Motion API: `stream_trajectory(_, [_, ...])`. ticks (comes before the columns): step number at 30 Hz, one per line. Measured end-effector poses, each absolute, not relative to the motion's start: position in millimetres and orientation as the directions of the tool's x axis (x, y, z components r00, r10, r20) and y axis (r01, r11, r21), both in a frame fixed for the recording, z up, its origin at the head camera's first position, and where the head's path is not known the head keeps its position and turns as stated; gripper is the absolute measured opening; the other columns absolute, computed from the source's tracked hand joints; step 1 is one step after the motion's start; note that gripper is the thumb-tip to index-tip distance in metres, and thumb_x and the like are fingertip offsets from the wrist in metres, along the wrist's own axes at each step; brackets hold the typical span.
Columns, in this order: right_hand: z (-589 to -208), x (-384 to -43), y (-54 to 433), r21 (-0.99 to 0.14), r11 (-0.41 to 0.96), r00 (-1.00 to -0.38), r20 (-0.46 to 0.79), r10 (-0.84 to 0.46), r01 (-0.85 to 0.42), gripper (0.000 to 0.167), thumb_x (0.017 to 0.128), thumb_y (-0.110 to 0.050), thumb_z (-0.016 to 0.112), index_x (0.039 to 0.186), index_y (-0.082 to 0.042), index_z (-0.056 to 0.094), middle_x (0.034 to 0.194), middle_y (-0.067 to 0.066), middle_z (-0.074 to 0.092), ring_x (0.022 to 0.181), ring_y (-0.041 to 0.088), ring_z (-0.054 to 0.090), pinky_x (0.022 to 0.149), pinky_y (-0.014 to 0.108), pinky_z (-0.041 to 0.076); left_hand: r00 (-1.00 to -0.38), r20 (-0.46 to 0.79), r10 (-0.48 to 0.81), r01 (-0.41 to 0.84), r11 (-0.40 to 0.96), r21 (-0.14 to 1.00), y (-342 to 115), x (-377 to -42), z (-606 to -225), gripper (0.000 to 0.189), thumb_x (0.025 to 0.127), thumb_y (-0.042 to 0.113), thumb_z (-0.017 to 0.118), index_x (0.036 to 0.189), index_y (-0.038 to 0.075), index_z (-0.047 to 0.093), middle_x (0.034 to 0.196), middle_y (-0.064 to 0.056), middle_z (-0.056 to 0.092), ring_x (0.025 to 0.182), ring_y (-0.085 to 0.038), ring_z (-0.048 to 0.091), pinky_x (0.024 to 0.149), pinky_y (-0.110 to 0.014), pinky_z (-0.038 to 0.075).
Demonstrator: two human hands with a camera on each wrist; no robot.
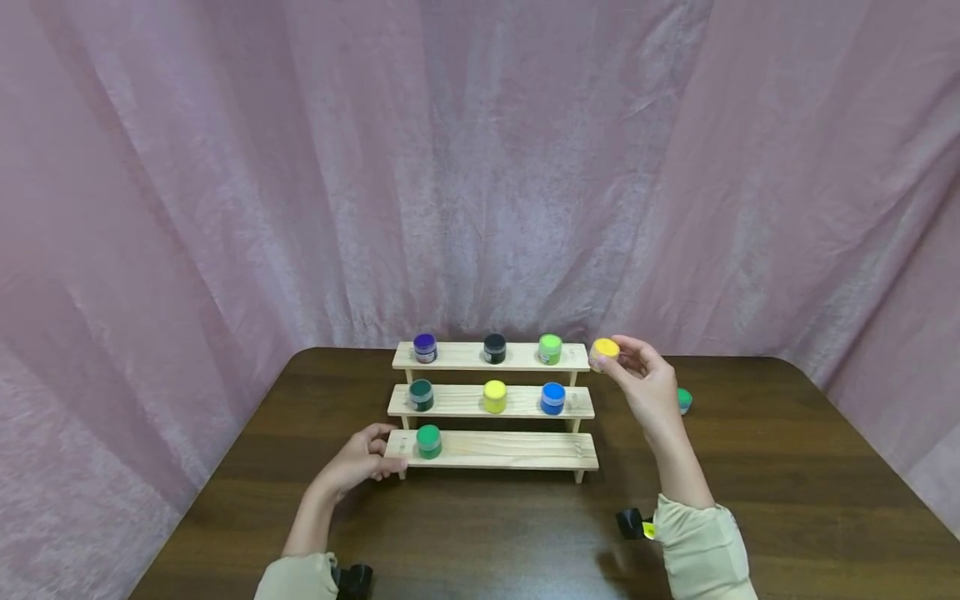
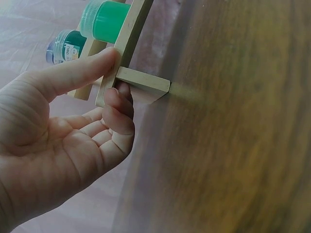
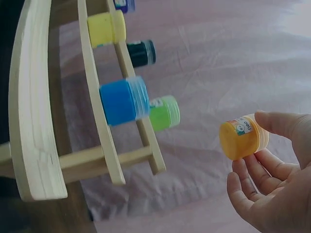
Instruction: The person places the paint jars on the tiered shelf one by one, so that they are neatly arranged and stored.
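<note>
A three-step wooden rack (image 1: 510, 450) stands on the table. My left hand (image 1: 358, 458) grips the left end of its lowest step; in the left wrist view the thumb lies on top and curled fingers sit under the board (image 2: 130, 39). My right hand (image 1: 651, 385) pinches an orange-yellow paint jar (image 3: 239, 139) by its lid, held in the air just right of the top step. A green jar (image 1: 429, 442) is on the lowest step near my left hand. The middle step bears dark green (image 1: 422, 396), yellow (image 1: 495, 397) and blue (image 1: 552, 398) jars.
Purple (image 1: 425, 348), black (image 1: 494, 348) and light green (image 1: 550, 349) jars stand on the top step. Another green jar (image 1: 685, 401) is on the brown table (image 1: 480, 542), partly behind my right hand. A pink curtain (image 1: 480, 167) hangs behind the table.
</note>
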State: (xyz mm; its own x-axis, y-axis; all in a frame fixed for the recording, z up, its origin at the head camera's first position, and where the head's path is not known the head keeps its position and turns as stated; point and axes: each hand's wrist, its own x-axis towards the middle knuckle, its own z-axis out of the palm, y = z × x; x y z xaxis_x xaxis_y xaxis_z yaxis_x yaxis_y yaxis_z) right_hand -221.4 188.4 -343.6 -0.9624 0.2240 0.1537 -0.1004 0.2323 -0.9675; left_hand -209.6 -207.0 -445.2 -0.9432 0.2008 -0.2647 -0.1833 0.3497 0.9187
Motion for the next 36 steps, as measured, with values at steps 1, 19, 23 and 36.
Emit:
stream_trajectory(1, [-344, -221, 186, -0.967, 0.231, -0.963, 0.155, 0.218, -0.104, 0.047, 0.09, -0.021, 0.071, 0.131, -0.004, 0.056, 0.094, -0.023, 0.058, 0.092, -0.005, 0.057, 0.082, 0.007, 0.046, -0.943, -0.266, 0.199, -0.185, 0.351, 0.918, -207, -209, -445, 0.073, 0.081, 0.008, 0.074, 0.141, -0.01, 0.035, 0.081, -0.004, 0.06, 0.07, -0.016, 0.052, 0.063, -0.027, 0.044])
stream_trajectory(19, [-344, -209, 153, -0.956, 0.265, -0.989, 0.143, 0.038, -0.128, 0.041, 0.089, -0.019, 0.071, 0.126, -0.005, 0.06, 0.106, 0.006, 0.065, 0.088, 0.001, 0.061, 0.081, 0.014, 0.049, -0.943, -0.265, 0.201, -0.184, 0.347, 0.92, -210, -208, -446, 0.074, 0.081, 0.007, 0.073, 0.141, -0.01, 0.034, 0.08, -0.004, 0.06, 0.07, -0.016, 0.052, 0.062, -0.026, 0.044])
stream_trajectory(23, [-344, -207, 146, -0.946, 0.283, -0.986, 0.163, -0.01, -0.159, 0.04, 0.089, -0.018, 0.071, 0.125, -0.005, 0.061, 0.109, 0.013, 0.064, 0.09, 0.003, 0.06, 0.082, 0.015, 0.049, -0.943, -0.267, 0.197, -0.187, 0.35, 0.918, -209, -208, -445, 0.074, 0.081, 0.008, 0.074, 0.141, -0.01, 0.034, 0.08, -0.004, 0.06, 0.07, -0.016, 0.052, 0.063, -0.026, 0.044])
stream_trajectory(36, [-352, -205, 132, -0.944, 0.286, -0.986, 0.142, -0.091, -0.162, 0.043, 0.086, -0.019, 0.075, 0.125, -0.006, 0.062, 0.107, 0.011, 0.067, 0.093, 0.01, 0.062, 0.083, 0.02, 0.05, -0.944, -0.265, 0.198, -0.182, 0.36, 0.915, -207, -209, -445, 0.073, 0.082, 0.009, 0.074, 0.14, -0.01, 0.035, 0.081, -0.005, 0.061, 0.07, -0.017, 0.051, 0.063, -0.028, 0.044])
